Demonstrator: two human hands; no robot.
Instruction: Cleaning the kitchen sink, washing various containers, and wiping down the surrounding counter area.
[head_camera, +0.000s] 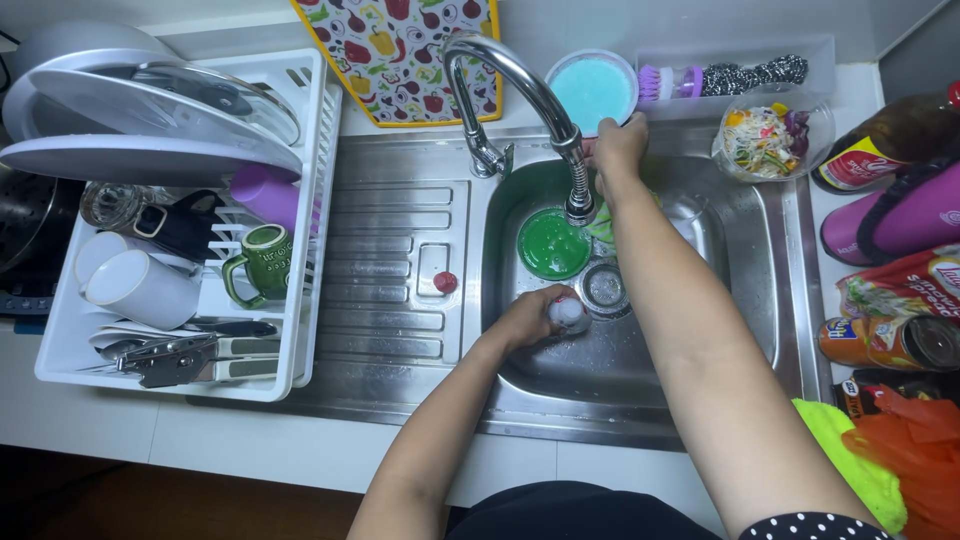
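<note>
Low in the sink (740, 300), the left hand (528, 318) is cupped around a small foamy sponge (569, 313); the faucet spout (580, 205) lies at 12 o'clock, nearer the right hand (618, 148), pressed against the back rim. Bright packets (905, 285) crowd the counter (400, 300) at 3 o'clock.

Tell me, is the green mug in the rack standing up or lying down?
Standing up. The green mug sits in the white rack with its round opening facing up and its handle out to the side.
</note>
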